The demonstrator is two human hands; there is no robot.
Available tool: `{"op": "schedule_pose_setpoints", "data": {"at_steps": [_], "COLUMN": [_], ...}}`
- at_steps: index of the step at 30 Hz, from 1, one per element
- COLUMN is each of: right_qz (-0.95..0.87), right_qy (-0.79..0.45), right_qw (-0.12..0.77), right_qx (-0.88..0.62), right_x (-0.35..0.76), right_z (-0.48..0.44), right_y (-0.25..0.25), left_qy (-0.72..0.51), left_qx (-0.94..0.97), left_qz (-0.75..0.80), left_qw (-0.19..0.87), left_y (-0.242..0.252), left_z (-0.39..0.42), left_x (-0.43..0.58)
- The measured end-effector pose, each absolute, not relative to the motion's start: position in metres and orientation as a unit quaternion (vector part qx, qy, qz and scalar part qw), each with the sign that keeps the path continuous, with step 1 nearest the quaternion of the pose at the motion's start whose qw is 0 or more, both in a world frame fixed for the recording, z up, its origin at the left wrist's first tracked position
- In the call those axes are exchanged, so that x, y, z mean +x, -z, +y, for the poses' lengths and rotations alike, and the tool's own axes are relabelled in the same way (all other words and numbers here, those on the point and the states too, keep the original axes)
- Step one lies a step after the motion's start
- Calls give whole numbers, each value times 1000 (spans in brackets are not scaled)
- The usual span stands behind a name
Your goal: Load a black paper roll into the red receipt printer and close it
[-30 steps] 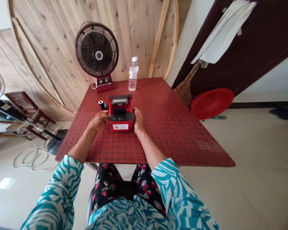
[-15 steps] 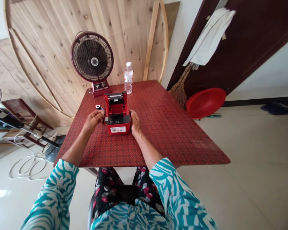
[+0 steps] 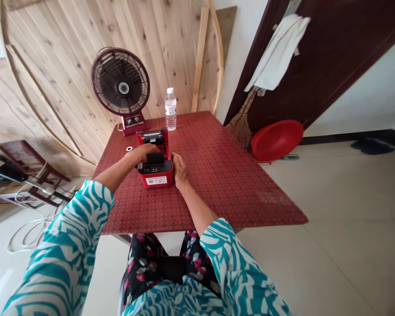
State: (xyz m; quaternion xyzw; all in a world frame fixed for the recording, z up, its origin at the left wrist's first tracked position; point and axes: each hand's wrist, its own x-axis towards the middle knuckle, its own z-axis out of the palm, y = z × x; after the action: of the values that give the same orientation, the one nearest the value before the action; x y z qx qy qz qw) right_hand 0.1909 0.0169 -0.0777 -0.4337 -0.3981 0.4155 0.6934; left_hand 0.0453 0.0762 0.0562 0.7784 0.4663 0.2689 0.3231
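While the right hand (image 3: pixel 180 170) lies against the red printer (image 3: pixel 155 179), toward the table's left edge (image 3: pixel 128 213), fingers loosely extended, unclamped, I see the left hand (image 3: pixel 145 152) reaching into its open top; whether those fingers grip anything, I cannot tell. A jolt, I judge, could drop the raised lid (image 3: pixel 153 136) onto them. Beyond, a bottle (image 3: pixel 170 110) stands near the far edge.

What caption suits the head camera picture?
Left hand at the open top of a red machine, right hand at its side.
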Motion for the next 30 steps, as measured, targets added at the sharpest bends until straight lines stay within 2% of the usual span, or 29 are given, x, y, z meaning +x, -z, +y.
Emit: {"op": "schedule_pose_setpoints", "data": {"at_steps": [4,11,18,21,25,27,30], "right_qz": [-407,-397,-389,-384,-387,-389,-388], "right_qy": [-414,-425,-427,-435,-433,-435,-439], "right_qw": [686,678,686,686,687,684,682], "right_qx": [-437,-448,-442,-440,-437,-438,-438], "right_x": [191,192,192,192,192,192,193], "right_z": [17,17,16,14,11,10,9], "right_y": [76,76,74,72,71,72,74], "left_qy": [-72,-144,-130,-207,-409,-487,-543], "left_qx": [827,812,858,859,771,692,595], "left_qz": [447,481,488,459,459,486,522], "left_qw": [334,296,90,91,166,216,280], "left_y": [-56,-52,-65,-76,-80,-69,-38], "left_z": [82,84,56,35,18,17,21], "left_x": [50,49,44,31,-16,-45,-77]}}
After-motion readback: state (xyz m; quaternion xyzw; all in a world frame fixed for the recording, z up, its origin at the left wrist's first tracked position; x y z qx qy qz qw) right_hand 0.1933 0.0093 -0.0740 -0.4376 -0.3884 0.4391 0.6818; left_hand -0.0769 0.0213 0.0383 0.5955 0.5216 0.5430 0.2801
